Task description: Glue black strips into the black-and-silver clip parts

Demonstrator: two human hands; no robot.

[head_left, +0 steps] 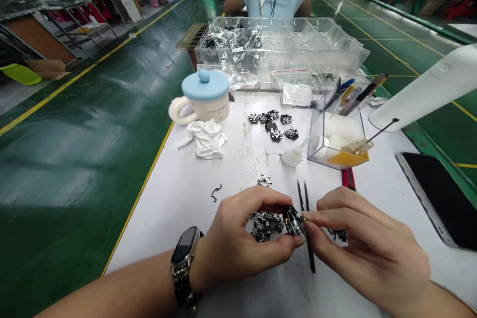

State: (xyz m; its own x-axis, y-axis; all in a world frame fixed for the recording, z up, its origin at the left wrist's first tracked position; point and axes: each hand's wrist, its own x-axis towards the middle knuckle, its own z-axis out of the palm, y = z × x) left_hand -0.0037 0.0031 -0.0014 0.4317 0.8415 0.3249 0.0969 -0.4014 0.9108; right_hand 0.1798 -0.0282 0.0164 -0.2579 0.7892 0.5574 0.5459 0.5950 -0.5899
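Note:
Between thumb and fingers, my left hand (242,233) holds a small black and silver part (293,220). The thumb and forefinger of my right hand (372,248) pinch together at that part's right edge; whether a smaller piece is between them is too small to tell. Black tweezers (310,253) lie on the white table (160,194) beneath the hands. A pile of small metal and black pieces (265,226) sits behind my left hand's fingers, with a smaller silver heap (265,180) beyond it. Farther back are several black and silver assemblies (276,134).
A lidded mug (210,102) and crumpled tissue (208,139) stand at the left. To the right are a clear pen box (335,134), a white tube (428,84) and a phone (439,198). Clear trays (290,49) line the back, before a seated person.

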